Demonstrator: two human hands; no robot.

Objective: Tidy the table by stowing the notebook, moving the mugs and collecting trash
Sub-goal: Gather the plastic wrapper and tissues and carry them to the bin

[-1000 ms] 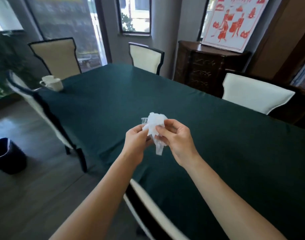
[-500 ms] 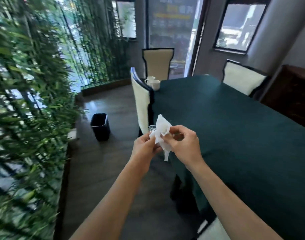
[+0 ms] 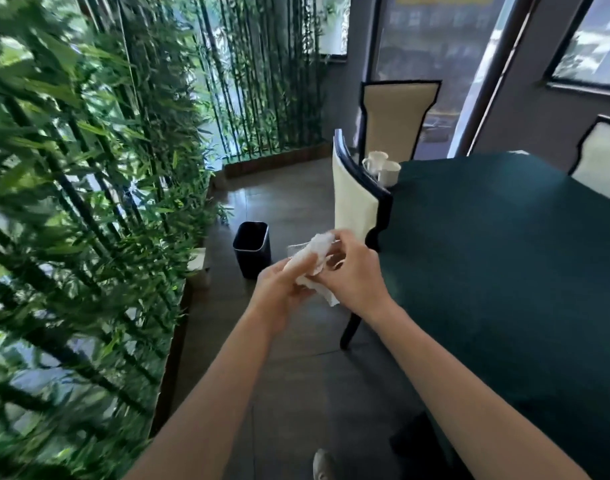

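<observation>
Both my hands hold a crumpled white tissue (image 3: 316, 251) with a clear plastic cup partly hidden behind it, above the floor beside the table. My left hand (image 3: 278, 289) grips it from below and my right hand (image 3: 352, 271) from the right. A black trash bin (image 3: 252, 248) stands on the floor just beyond my hands. Two white mugs (image 3: 382, 167) sit at the far corner of the green-clothed table (image 3: 504, 258). No notebook is in view.
A cream chair (image 3: 352, 199) with a dark frame stands against the table's left side, close to my hands. Two more chairs (image 3: 397, 116) stand at the far end. Bamboo plants (image 3: 81, 188) line the left. Dark tiled floor lies between plants and table.
My view has swung left from the table to the floor and plants. The trash bin is now closer, just past my hands. Both hands still hold the tissue, shifted a little in their grip.
</observation>
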